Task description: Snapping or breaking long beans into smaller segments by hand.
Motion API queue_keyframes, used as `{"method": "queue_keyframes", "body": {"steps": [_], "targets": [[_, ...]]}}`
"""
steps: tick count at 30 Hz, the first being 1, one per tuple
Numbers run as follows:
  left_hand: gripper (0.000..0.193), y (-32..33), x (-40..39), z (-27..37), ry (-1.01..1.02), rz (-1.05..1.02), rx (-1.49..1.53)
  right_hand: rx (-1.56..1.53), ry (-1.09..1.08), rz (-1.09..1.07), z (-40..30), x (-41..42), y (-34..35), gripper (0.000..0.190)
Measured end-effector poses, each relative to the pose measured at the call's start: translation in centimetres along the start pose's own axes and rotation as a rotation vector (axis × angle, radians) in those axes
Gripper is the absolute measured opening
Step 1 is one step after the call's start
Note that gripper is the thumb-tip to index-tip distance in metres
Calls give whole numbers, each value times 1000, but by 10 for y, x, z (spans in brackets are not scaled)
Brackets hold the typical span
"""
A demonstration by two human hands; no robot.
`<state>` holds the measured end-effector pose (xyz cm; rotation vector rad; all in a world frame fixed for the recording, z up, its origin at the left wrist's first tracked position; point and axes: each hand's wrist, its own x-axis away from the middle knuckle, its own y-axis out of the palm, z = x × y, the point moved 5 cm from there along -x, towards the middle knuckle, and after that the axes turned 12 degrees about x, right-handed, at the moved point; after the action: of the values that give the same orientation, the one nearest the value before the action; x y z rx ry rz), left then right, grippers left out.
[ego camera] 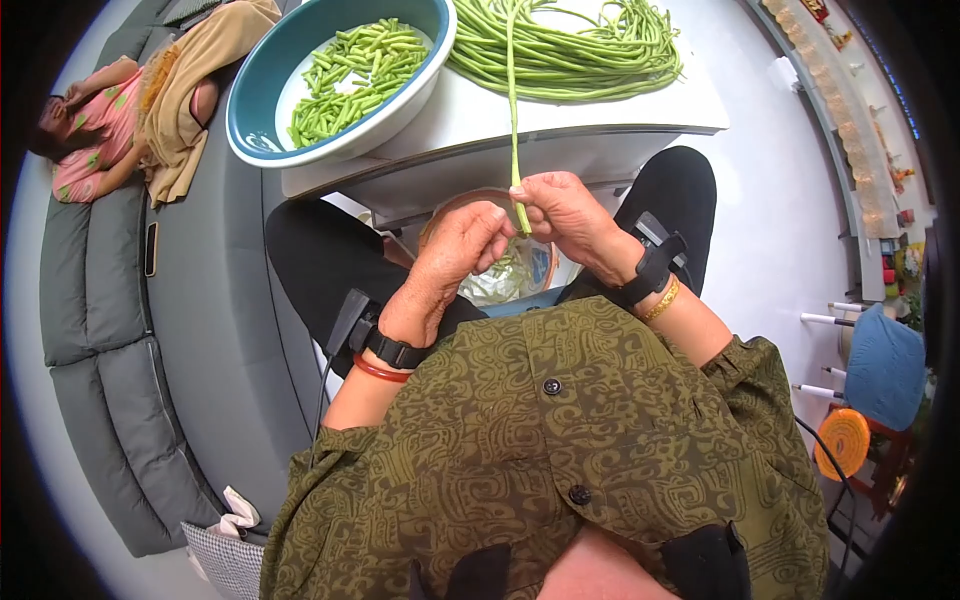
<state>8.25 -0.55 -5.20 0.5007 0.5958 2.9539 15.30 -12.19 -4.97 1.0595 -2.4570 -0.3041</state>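
My right hand grips a long green bean near its lower end, between thumb and fingers. The bean runs up over the table edge to a coiled bundle of long beans on the white table. Beside the bean's tip is my left hand, its fingers curled; whether anything is pinched in them cannot be told. At the upper left, a blue and white basin holds many short cut bean pieces. Below my hands, between the knees, stands a bin lined with a clear bag, with green scraps inside.
The white table has its near edge just beyond my hands. To the left, a person lies on a grey sofa, where a phone also rests. On the right are a blue-covered stool and an orange round object.
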Motion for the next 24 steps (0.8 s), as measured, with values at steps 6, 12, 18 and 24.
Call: {"method": "queue_keyframes", "body": {"steps": [6,12,18,24], "targets": [[23,13,2,4,-37,-47,176,9,9,14,0,1,1,24],[9,13,3,5,-43,-21,219,41,25,20,2,3,0,25],[7,15,3,17,285,38,-223,34,50,28,9,3,-1,25],[8,-3,1,17,288,201,-207,13,74,39,14,4,-3,23]]}}
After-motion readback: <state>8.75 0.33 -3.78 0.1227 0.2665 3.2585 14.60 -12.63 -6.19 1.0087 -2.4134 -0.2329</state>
